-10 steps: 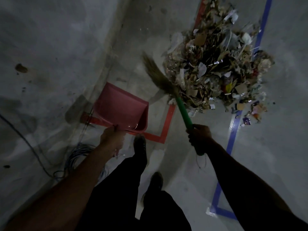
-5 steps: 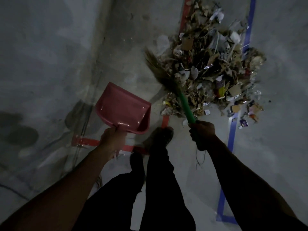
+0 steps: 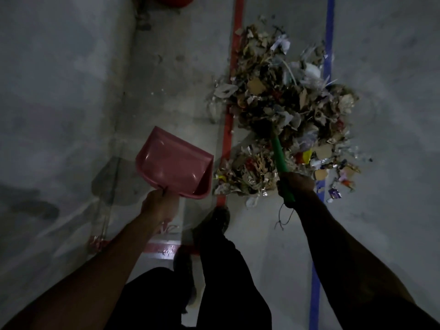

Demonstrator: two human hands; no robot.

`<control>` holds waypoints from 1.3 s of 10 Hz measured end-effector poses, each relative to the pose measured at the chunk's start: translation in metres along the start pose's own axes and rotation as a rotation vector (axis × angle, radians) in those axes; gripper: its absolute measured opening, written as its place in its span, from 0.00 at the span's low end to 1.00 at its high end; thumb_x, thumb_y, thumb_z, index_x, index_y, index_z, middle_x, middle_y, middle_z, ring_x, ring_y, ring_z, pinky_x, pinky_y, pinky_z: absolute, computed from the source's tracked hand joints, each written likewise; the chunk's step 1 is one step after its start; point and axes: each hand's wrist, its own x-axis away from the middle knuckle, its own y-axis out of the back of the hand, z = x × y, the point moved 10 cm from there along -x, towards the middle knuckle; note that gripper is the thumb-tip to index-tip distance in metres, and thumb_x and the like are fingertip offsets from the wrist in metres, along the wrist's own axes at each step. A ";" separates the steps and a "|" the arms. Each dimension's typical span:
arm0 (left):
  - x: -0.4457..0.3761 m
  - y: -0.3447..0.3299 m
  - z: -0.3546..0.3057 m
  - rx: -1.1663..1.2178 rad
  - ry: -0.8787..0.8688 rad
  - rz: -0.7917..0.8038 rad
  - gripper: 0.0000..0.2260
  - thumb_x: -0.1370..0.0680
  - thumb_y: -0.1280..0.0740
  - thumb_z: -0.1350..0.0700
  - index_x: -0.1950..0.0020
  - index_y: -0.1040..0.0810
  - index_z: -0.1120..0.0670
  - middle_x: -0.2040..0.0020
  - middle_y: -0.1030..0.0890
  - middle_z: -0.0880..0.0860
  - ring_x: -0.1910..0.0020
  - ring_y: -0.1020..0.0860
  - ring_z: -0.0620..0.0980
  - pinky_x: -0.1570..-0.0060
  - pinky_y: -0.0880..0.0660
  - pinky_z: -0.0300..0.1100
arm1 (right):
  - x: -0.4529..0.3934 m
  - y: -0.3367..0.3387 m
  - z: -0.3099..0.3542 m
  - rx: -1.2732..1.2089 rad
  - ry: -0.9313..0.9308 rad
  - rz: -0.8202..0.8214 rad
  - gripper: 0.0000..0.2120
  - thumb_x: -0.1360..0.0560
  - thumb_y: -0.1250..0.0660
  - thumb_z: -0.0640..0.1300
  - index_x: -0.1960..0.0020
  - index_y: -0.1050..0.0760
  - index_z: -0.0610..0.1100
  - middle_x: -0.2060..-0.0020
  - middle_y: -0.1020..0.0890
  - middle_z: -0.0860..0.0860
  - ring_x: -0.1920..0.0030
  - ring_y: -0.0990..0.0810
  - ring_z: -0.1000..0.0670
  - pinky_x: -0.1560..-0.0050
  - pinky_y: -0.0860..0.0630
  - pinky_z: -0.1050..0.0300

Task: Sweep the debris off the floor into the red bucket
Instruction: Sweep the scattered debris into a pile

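Dim concrete floor (image 3: pixel 392 67) seen from above, marked with a red tape line (image 3: pixel 238 32) and a blue tape line (image 3: pixel 329 32) running away from the viewer. Between and across those lines, a large heap of debris (image 3: pixel 285 98): torn cardboard, dry leaves, paper scraps, bits of foil and plastic wrappers, with smaller pieces scattered at its near right edge.

Left hand (image 3: pixel 160 206) wrapped around the handle of a pink dustpan (image 3: pixel 173 163), fingers clamped on it; pan lifted and tilted, its open mouth facing away and to the left, just beside the red line and left of the heap's near edge. Whether the pan touches the floor: cannot tell.

Right hand (image 3: pixel 296 186) closed tightly around the green handle (image 3: pixel 279 156) of a broom, fingers curled on the shaft just above its lower end, a thin dark cord (image 3: pixel 283 217) dangling below the fist. Handle slanting up and away into the pile, bristle end lost among the debris and not distinguishable.

At the very top edge, left of the red line, a curved sliver of something red (image 3: pixel 175 1), likely the red bucket, well apart from the heap.

Dark trouser legs and one shoe (image 3: pixel 214 222) between the two forearms, shoe toe near the red line's end. More red tape (image 3: pixel 166 248) on the floor beneath the left forearm.
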 end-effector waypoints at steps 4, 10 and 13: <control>0.025 0.009 -0.045 -0.012 -0.062 0.110 0.08 0.25 0.32 0.57 0.62 0.25 0.58 0.72 0.25 0.54 0.81 0.30 0.47 0.80 0.35 0.35 | 0.102 -0.008 -0.004 0.073 -0.037 0.074 0.06 0.27 0.31 0.34 0.56 0.24 0.29 0.72 0.24 0.41 0.82 0.26 0.48 0.81 0.31 0.62; 0.100 0.119 -0.017 -0.153 -0.202 0.268 0.17 0.25 0.32 0.55 0.42 0.23 0.65 0.59 0.24 0.59 0.72 0.28 0.52 0.71 0.31 0.40 | 0.348 0.004 -0.099 0.637 0.202 -0.056 0.09 0.31 0.28 0.38 0.52 0.22 0.46 0.64 0.17 0.44 0.70 0.17 0.46 0.66 0.18 0.53; 0.141 0.106 -0.003 -0.167 -0.203 0.273 0.06 0.26 0.35 0.63 0.52 0.24 0.65 0.65 0.25 0.60 0.72 0.28 0.53 0.70 0.32 0.42 | 0.395 0.036 -0.109 0.963 0.319 -0.210 0.15 0.29 0.30 0.42 0.43 0.22 0.45 0.62 0.22 0.49 0.64 0.21 0.49 0.65 0.21 0.56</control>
